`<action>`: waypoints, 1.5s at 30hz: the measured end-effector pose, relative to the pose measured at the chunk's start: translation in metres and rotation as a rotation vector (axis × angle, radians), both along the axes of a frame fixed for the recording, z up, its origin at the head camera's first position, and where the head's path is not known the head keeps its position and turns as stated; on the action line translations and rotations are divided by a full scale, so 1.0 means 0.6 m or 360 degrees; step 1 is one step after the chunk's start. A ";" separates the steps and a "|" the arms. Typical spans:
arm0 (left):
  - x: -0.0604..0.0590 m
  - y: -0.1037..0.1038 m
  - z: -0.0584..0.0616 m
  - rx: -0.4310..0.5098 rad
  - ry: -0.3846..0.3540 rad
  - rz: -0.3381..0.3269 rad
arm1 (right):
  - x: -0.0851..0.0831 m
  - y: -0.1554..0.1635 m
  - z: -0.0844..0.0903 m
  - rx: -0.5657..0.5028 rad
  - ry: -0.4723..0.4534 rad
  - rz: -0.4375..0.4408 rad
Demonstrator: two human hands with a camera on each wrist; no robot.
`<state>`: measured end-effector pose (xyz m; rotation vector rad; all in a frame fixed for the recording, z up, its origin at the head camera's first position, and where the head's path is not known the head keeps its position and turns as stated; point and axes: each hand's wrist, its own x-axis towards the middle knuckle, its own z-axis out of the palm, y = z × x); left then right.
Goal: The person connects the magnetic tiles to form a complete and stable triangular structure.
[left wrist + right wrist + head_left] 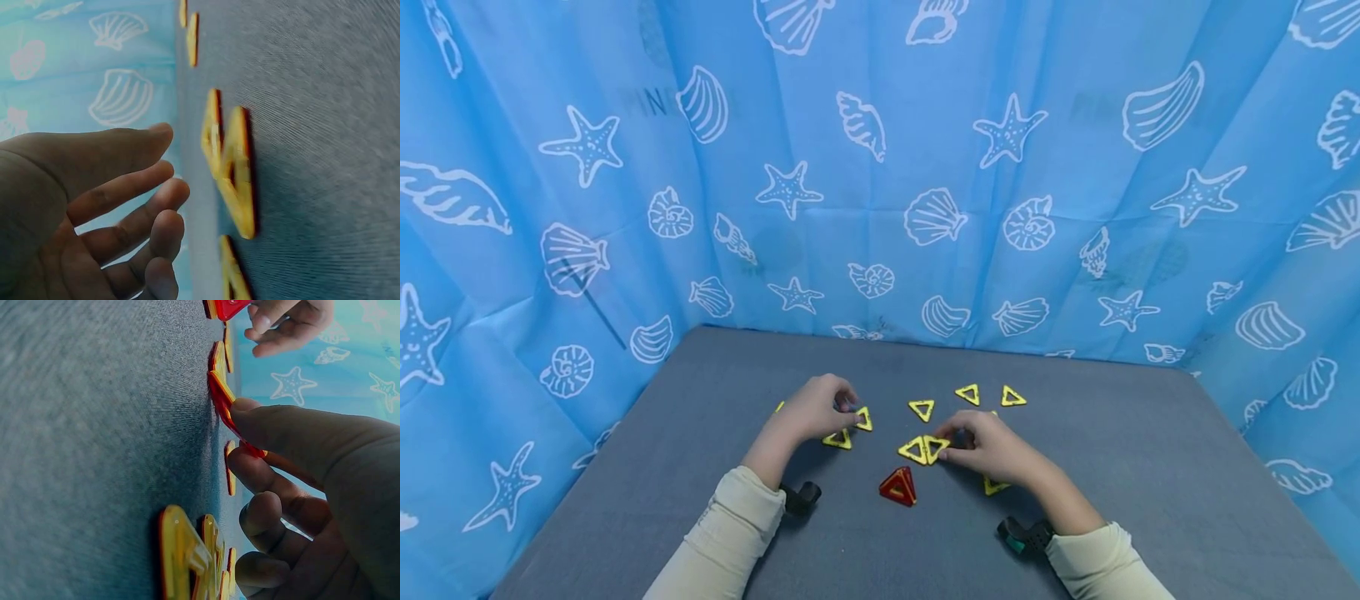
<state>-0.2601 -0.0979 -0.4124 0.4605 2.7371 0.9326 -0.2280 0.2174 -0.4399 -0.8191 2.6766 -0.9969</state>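
Observation:
My right hand [988, 446] pinches one corner of a yellow triangle magnetic tile [937, 450] between thumb and forefinger. That tile's red edge shows in the right wrist view, tilted up off the table. Its inner side meets another yellow triangle tile [912, 450]. My left hand [816, 408] hovers over more yellow tiles, its fingers loosely bent and nothing between them in the left wrist view. Just beyond its fingertips stand two overlapping tiles [239, 175]. A red pyramid of triangle tiles [898, 487] sits in front, between the hands.
Several loose yellow triangles lie farther back, such as one tile [921, 409] at the middle and another [1012, 396] at the right. A yellow tile [995, 485] is partly under my right wrist. The grey table [842, 550] ends at a blue shell-print curtain [880, 208].

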 end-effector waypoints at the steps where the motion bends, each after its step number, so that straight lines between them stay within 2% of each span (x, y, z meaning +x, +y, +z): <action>1: -0.002 -0.001 -0.003 -0.0025 0.0001 0.0016 | 0.000 0.000 0.000 0.0000 0.0004 0.0002; 9: -0.007 0.021 -0.032 -0.0260 0.0029 0.0161 | 0.002 0.001 0.000 -0.0035 -0.0038 -0.0004; 14: 0.001 0.032 -0.034 -0.0329 0.0080 0.0174 | 0.002 0.001 0.000 -0.0040 -0.0049 -0.0008; 21: 0.009 0.038 -0.031 -0.0267 0.0085 0.0143 | 0.002 0.002 -0.001 -0.0040 -0.0063 -0.0011; 31: 0.007 0.040 -0.032 -0.0221 0.0061 0.0131 | 0.002 0.001 0.000 -0.0031 -0.0079 -0.0018; 45: 0.010 0.043 -0.027 0.0027 0.0041 -0.0046 | -0.002 -0.001 -0.001 -0.0017 -0.0050 -0.0006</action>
